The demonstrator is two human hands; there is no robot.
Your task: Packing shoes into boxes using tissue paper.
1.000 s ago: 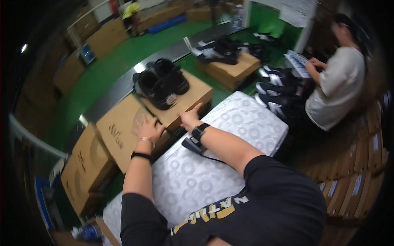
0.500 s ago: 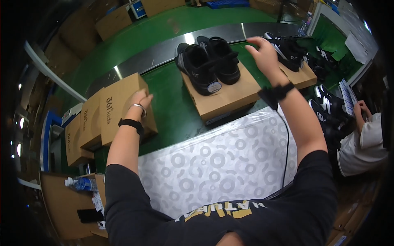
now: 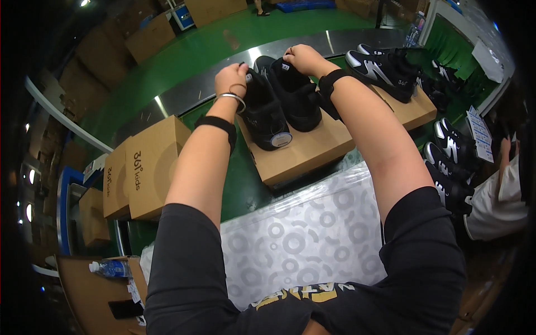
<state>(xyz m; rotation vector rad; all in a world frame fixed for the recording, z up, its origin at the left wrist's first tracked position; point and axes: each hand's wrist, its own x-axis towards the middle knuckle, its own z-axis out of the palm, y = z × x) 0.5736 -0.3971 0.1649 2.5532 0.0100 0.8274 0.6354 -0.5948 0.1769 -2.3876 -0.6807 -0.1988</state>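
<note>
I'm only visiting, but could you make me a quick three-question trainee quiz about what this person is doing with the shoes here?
1. True or false: the left hand and right hand each grip one of the black shoes.
2. What do those shoes rest on?
A. a closed cardboard box
B. the patterned white sheet
C. the green floor
3. What lies at the lower left, by the blue rail?

Key: 1 true; 2 A; 3 a water bottle.

You've got two black shoes [image 3: 282,103] under your hands, four shoeboxes [image 3: 301,153] on the belt — and one water bottle [image 3: 109,269].
</note>
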